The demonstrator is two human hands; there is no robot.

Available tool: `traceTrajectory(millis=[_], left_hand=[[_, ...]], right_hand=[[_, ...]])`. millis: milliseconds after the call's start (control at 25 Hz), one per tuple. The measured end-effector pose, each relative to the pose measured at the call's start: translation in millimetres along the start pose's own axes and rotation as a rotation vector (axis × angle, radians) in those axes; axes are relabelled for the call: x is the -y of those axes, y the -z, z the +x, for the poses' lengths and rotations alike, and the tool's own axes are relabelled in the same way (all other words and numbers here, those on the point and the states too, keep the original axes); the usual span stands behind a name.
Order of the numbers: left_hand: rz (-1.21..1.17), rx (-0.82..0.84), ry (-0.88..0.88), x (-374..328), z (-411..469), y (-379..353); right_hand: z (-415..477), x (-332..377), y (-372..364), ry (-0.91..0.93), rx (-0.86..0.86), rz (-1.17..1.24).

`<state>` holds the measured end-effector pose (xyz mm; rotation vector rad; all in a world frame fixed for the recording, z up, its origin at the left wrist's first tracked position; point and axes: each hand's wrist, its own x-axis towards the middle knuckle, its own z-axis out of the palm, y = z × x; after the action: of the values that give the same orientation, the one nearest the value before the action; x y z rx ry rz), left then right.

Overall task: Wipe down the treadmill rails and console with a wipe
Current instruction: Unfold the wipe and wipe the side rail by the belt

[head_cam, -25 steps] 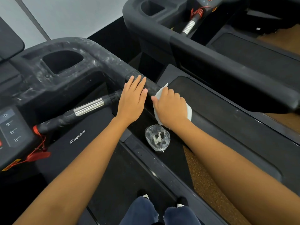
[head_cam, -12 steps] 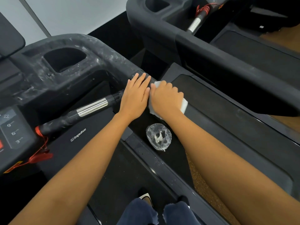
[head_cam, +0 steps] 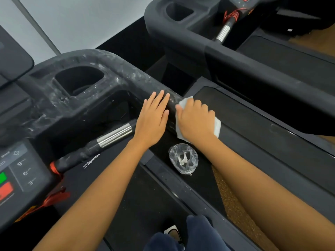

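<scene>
- The right grip point(head_cam: 196, 122) is clenched on a white wipe point(head_cam: 217, 126), with the fingers curled over it, and presses it onto the rail point(head_cam: 134, 80) of the near treadmill.
- The wipe shows past the fingertips and at the outer side of the hand. The rest is hidden under the palm.
- The left grip point(head_cam: 152, 122) is released. Its fingers are straight and close together, lying flat on the same rail just beside the right grip, with a narrow strip of rail between them.
- The rail is dark, with whitish streaks running from the cup holder point(head_cam: 78, 80) down to the hands.
- The console point(head_cam: 21, 171), with number keys and green and red buttons, sits at the left edge, well apart from both hands.
- A chromed bar point(head_cam: 114, 135) runs below the rail, and its upper end is hidden behind the left hand.
- A red cord point(head_cam: 54, 196) hangs from the bar's lower end.
- A crumpled clear wrapper point(head_cam: 183, 158) lies on the side deck point(head_cam: 199, 185), near the right wrist.
- A second treadmill point(head_cam: 253, 69) stands to the right.
- Knees in dark blue point(head_cam: 199, 232) show at the bottom edge, over the belt point(head_cam: 145, 205).
</scene>
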<state>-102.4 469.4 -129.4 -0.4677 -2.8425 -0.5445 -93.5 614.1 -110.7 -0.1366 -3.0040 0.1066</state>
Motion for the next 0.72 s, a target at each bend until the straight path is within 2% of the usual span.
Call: traceTrajectory(millis=[80, 160, 280, 400, 600, 720], left_hand=[[-0.029, -0.020, 0.034, 4.6, -2.3, -0.9], [-0.027, -0.058, 0.138, 17.7, -11.4, -1.6], [0.070, -0.063, 0.319, 38.2, -26.1, -2.2], [0.243, -0.012, 0.347, 40.0, -29.4, -5.7], [0.400, 0.061, 0.351, 36.5, -27.8, -8.2], [0.425, 0.091, 0.333, 38.9, -26.8, -7.1]], right_hand=[[27.7, 25.9, -2.9, 0.081, 0.037, 0.062], [39.6, 34.9, -4.3, 0.147, 0.037, 0.118], [21.6, 8.2, -3.4, 0.212, 0.002, 0.094], [-3.6, -12.9, -4.2, 0.201, -0.068, -0.032], [54.3, 56.9, -5.8, 0.175, 0.038, 0.140], [64.3, 59.7, -4.3, 0.230, 0.061, 0.148]])
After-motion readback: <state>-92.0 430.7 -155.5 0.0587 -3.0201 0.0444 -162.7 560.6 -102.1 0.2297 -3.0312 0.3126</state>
